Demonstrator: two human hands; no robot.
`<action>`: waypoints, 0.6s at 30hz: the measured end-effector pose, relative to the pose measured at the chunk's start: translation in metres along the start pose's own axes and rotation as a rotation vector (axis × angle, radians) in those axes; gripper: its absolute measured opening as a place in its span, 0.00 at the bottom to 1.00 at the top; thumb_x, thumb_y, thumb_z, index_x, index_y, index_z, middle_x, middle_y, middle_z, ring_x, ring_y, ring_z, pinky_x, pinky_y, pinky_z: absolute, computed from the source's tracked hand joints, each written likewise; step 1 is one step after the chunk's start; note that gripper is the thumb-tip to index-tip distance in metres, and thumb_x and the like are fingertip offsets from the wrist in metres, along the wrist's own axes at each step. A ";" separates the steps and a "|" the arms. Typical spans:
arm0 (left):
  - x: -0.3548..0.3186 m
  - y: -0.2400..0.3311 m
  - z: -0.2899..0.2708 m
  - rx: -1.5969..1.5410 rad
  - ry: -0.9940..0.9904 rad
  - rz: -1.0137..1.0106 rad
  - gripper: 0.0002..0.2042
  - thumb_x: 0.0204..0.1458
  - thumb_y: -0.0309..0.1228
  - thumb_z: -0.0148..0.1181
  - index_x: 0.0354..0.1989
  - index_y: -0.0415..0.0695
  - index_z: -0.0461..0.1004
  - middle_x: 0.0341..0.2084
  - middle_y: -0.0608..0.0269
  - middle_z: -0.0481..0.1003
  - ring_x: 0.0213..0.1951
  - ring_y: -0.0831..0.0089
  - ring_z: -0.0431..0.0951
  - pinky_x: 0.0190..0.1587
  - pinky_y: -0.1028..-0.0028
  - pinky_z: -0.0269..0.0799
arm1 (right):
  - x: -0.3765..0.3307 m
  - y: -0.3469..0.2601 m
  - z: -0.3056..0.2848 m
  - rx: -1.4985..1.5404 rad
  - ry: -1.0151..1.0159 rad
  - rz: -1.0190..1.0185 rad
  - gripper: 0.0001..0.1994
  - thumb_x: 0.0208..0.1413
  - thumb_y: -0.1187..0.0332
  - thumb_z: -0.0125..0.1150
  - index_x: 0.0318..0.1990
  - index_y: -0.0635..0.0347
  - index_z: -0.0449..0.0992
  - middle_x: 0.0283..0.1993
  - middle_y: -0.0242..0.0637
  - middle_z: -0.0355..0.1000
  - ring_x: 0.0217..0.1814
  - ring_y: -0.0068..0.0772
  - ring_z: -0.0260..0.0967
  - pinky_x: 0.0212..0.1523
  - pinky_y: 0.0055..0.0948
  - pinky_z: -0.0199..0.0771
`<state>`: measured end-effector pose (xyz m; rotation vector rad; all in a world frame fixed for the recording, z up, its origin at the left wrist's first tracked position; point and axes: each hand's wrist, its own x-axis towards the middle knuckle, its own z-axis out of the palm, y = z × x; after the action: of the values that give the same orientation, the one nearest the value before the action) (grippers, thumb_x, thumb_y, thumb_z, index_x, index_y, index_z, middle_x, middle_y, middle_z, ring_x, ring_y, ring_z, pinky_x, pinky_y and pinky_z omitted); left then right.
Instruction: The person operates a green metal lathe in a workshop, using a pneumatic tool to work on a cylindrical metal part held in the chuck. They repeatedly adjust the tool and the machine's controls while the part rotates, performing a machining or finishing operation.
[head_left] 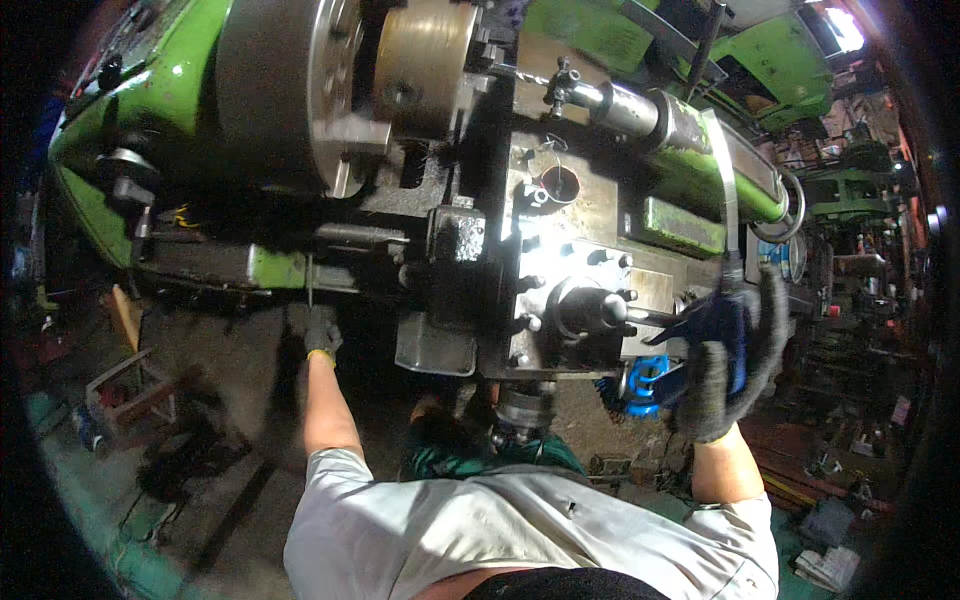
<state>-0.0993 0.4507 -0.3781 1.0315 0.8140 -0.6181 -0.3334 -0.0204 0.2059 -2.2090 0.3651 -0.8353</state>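
Note:
My right hand (735, 360), in a grey glove, is wrapped round a dark blue air blow gun (728, 320). Its long pale nozzle (722, 170) points away from me, past the tailstock (690, 130), and is smeared by motion. A bright blue coiled hose (648, 385) hangs beside the gun's lower end. At the lathe's front, my gloved left hand (320, 333) is closed on the lower end of a thin upright lever (310, 280). A metal cylinder (425, 65) sits at the lathe chuck (280, 95). Facing it is a drill bit (522, 75) in a drill chuck (563, 90).
Between my hands stands the tool post (580, 300) with its protruding handle and bolts. A small round tin (560, 184) rests on the carriage behind it. Racks and clutter (850, 250) fill the right side; a wooden frame (130, 390) is on the floor at left.

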 end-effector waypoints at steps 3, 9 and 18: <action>-0.082 0.060 0.062 -0.116 -0.058 0.091 0.20 0.54 0.59 0.64 0.35 0.55 0.78 0.29 0.68 0.76 0.29 0.68 0.75 0.31 0.62 0.72 | 0.020 -0.010 -0.002 0.229 0.154 0.037 0.36 0.65 0.67 0.56 0.77 0.63 0.47 0.71 0.56 0.59 0.53 0.38 0.72 0.55 0.42 0.78; -0.145 0.118 0.133 0.756 -0.045 0.872 0.24 0.59 0.43 0.64 0.59 0.41 0.74 0.55 0.56 0.76 0.57 0.63 0.75 0.60 0.63 0.70 | 0.026 -0.004 -0.005 -0.494 -0.343 -0.089 0.35 0.55 0.70 0.65 0.71 0.66 0.61 0.70 0.56 0.62 0.61 0.52 0.69 0.61 0.50 0.70; -0.230 0.106 0.387 1.389 -0.529 1.614 0.29 0.48 0.34 0.71 0.61 0.45 0.74 0.50 0.49 0.79 0.49 0.53 0.81 0.54 0.56 0.75 | 0.125 0.087 -0.004 0.270 -0.342 0.571 0.23 0.56 0.59 0.72 0.55 0.62 0.80 0.47 0.36 0.79 0.50 0.29 0.75 0.54 0.32 0.75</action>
<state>-0.0349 0.1547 -0.0285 2.1329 -1.1937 0.1299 -0.2425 -0.1429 0.2018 -1.8090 0.6302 -0.1798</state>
